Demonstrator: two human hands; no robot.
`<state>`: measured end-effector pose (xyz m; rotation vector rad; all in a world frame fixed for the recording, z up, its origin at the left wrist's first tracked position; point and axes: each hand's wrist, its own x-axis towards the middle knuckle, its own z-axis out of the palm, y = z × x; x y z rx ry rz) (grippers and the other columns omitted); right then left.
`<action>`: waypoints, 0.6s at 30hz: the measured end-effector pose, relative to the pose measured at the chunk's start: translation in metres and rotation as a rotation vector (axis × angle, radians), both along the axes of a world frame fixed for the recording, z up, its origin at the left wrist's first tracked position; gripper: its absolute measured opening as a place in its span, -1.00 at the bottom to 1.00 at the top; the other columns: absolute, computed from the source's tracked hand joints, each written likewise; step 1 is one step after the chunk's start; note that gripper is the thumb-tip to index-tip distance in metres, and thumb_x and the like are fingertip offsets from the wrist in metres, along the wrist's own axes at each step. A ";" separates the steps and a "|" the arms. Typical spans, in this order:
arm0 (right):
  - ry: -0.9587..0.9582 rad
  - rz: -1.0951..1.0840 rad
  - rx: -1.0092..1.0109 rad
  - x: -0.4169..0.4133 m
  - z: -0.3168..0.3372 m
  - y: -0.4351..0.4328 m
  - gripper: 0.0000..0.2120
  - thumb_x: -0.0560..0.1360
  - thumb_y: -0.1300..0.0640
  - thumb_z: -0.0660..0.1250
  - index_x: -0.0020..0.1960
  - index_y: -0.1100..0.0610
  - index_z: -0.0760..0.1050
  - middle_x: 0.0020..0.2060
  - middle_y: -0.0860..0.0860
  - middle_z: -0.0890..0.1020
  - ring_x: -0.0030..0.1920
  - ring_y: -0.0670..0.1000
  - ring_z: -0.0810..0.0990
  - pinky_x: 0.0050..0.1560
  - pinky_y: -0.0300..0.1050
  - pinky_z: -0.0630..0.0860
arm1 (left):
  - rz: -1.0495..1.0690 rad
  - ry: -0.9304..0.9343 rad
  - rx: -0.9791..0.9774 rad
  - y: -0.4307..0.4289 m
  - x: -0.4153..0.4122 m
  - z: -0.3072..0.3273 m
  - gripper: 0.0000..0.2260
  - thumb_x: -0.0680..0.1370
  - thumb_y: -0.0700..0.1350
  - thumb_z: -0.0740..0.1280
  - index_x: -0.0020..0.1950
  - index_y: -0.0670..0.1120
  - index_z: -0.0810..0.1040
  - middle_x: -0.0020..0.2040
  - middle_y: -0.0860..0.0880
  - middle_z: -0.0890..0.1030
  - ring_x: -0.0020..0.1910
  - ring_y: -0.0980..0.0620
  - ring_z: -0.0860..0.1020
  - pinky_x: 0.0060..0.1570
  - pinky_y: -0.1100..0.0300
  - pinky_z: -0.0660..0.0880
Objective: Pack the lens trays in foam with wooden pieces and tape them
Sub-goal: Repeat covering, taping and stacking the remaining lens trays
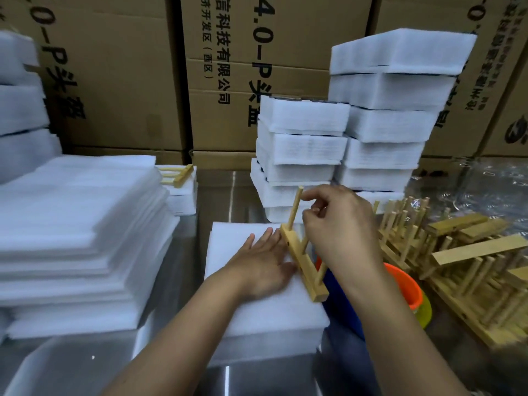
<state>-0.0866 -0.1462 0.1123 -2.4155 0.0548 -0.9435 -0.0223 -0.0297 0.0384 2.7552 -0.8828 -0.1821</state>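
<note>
A foam-wrapped bundle [257,315] lies on the steel table in front of me, white foam on top. My left hand [263,267] presses flat on its top, fingers straight. A wooden piece [303,261], a flat bar with round pegs, stands on the bundle's right edge. My right hand [340,224] pinches one of its upright pegs near the top. No lens trays show; the foam hides whatever is inside.
A tall pile of foam sheets [80,224] fills the left. Wrapped foam packs [371,130] are stacked behind, against cardboard boxes [228,67]. More wooden peg pieces [463,267] are heaped at right, beside an orange bucket [405,287]. Another wooden piece [180,174] lies on a small foam pack.
</note>
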 end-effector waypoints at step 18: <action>0.366 0.251 0.519 0.012 -0.066 -0.012 -0.67 0.41 0.15 0.43 0.15 -0.06 0.54 -0.01 -0.05 0.48 -0.03 -0.06 0.53 0.02 -0.18 0.48 | 0.009 -0.009 0.083 0.001 -0.004 0.010 -0.44 0.65 0.07 -0.04 0.55 -0.14 -0.14 0.57 -0.09 -0.12 0.53 0.01 -0.19 0.48 0.12 -0.21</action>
